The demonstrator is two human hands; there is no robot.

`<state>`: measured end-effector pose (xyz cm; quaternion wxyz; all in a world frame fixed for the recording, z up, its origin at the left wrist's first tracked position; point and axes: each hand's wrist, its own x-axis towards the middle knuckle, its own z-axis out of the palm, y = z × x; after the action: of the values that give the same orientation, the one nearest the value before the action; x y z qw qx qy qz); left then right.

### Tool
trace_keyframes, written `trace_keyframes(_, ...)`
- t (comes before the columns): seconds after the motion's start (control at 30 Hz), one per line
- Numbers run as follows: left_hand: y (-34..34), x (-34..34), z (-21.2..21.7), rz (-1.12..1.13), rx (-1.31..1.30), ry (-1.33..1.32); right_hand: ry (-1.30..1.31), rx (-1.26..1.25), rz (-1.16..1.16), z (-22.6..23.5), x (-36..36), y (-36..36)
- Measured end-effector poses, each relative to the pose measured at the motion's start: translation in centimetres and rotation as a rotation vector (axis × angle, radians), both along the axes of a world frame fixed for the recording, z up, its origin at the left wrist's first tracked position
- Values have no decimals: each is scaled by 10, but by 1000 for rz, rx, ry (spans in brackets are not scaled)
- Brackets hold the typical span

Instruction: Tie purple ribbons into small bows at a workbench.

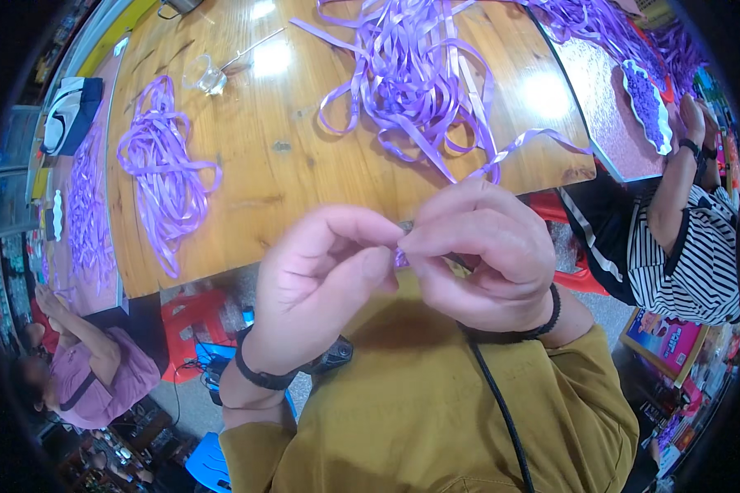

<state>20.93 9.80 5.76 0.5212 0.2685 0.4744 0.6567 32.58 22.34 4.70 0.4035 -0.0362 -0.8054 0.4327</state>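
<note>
Purple satin ribbon strip (400,258) sits pinched between the left hand (325,283) and right hand (481,255), held close for fine work, its length trailing up to the wooden table (279,156).

The person's left hand (325,275) and right hand (481,255) are meeting fingertip to fingertip, pinching a small piece of shiny purple ribbon (400,258) between them. Just beyond the hands, a loose heap of long purple ribbon strips (415,78) is lying on the wooden table (279,148), with a smaller purple ribbon bundle (160,177) off to the left.
</note>
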Motion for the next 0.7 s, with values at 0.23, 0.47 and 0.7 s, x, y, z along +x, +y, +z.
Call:
trace_keyframes(0.23, -3, 0, -1, -1, -50, 143, -6, -13, 43, -2, 0, 0)
trace_keyframes(0.47, -7, -1, -1, 49, -32, 277, -84, -72, 44, 0, 3, -4)
trace_keyframes(0.7, -12, -7, 0, 29, -86, 261, -183, 85, 71, 0, 5, -5)
